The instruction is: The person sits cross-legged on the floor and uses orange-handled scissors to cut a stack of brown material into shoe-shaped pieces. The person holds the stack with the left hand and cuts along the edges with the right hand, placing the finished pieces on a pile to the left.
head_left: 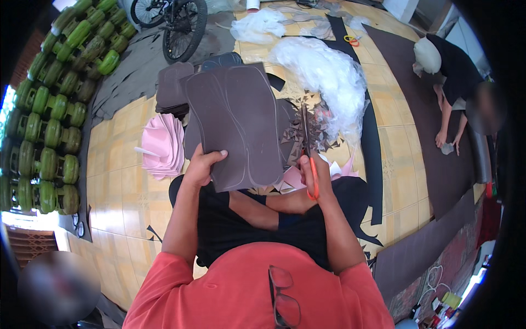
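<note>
My left hand (204, 164) grips the lower left edge of a dark brown sheet (233, 120), thumb on top. Pale curved outlines shaped like shoe soles are drawn on the sheet. In my right hand (316, 171) is a pair of scissors (312, 178) with orange handles, its dark blades pointing away from me. The blades are to the right of the sheet, apart from it, and look nearly closed. Small dark triangular offcuts (323, 129) lie heaped beyond the scissors. A stack of pink cut pieces (163, 145) sits left of the sheet, and dark cut pieces (174, 82) are piled behind it.
Crumpled clear plastic (323, 68) covers floor at the far right of the sheet. Another person (455, 82) bends over a long dark sheet (405, 71) at right. Green gas cylinders (49, 120) are stacked at left. A bicycle (183, 27) stands at the back; yellow-handled scissors (352, 40) lie far right.
</note>
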The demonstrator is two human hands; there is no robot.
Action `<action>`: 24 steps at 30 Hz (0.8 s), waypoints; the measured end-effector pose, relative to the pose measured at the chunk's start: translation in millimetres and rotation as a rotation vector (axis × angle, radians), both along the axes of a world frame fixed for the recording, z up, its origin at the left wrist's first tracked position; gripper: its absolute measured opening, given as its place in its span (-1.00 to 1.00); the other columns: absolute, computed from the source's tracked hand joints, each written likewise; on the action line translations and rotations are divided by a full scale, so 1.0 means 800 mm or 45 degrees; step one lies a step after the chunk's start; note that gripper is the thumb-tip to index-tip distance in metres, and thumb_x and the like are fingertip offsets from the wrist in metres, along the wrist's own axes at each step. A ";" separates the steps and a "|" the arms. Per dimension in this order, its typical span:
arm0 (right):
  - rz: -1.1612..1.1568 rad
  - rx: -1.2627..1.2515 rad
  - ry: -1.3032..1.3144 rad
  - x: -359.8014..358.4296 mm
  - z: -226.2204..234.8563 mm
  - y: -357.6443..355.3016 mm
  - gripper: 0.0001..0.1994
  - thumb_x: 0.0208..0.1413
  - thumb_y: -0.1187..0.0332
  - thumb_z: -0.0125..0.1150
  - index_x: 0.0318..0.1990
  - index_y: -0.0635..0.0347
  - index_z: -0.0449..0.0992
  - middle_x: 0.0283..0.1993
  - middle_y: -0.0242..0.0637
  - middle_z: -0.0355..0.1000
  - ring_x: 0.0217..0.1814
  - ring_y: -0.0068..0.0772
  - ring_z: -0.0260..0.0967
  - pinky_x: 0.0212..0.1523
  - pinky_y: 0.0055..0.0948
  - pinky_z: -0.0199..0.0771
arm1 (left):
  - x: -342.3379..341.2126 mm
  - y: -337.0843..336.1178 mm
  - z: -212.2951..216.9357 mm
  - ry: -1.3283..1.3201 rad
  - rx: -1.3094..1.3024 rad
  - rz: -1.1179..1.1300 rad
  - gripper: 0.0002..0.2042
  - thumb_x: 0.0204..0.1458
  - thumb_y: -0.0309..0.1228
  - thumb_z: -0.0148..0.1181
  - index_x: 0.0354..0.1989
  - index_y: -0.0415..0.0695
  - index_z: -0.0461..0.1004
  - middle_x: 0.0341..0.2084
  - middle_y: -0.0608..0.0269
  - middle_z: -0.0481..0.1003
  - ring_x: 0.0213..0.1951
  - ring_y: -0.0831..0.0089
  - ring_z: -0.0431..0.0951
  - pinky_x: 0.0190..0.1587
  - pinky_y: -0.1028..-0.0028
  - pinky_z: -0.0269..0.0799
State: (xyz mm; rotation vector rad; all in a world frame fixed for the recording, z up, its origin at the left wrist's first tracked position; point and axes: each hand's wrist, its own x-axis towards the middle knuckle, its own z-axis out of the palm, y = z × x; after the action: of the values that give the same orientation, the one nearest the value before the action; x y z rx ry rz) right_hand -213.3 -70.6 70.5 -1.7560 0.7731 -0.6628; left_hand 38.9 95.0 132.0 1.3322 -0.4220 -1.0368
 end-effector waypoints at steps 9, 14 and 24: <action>-0.041 -0.185 0.001 0.015 0.027 -0.017 -0.67 0.23 0.17 0.06 -0.35 0.31 0.27 -0.51 0.02 0.28 -0.44 0.05 0.28 -0.38 -0.20 0.28 | -0.009 0.012 0.002 -0.133 0.383 -0.139 -0.42 -0.30 -0.54 0.28 0.05 -0.31 0.40 -0.13 0.14 0.49 -0.04 0.29 0.44 0.09 0.37 0.28; -0.031 -0.277 0.014 0.016 0.034 -0.019 -0.67 0.22 0.18 0.08 -0.35 0.31 0.24 -0.48 0.05 0.26 -0.40 0.12 0.26 -0.35 -0.17 0.27 | -0.010 0.011 0.009 -0.138 0.393 -0.218 -0.39 -0.26 -0.53 0.29 0.10 -0.35 0.34 -0.11 0.09 0.47 -0.03 0.28 0.43 0.11 0.39 0.26; -0.012 -0.247 -0.083 0.007 0.030 -0.015 -0.64 0.23 0.12 0.08 -0.34 0.32 0.31 -0.58 -0.05 0.24 -0.53 -0.10 0.24 -0.44 -0.24 0.24 | -0.009 0.011 0.008 -0.065 0.355 -0.284 -0.37 -0.31 -0.53 0.28 0.10 -0.32 0.36 -0.11 0.13 0.49 -0.03 0.30 0.43 0.10 0.40 0.27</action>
State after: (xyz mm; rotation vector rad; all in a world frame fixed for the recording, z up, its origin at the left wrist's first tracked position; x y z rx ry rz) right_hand -207.9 -82.6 94.8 -1.8968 0.6916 -0.8202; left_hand 31.9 103.8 138.7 1.5884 -0.4853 -1.2836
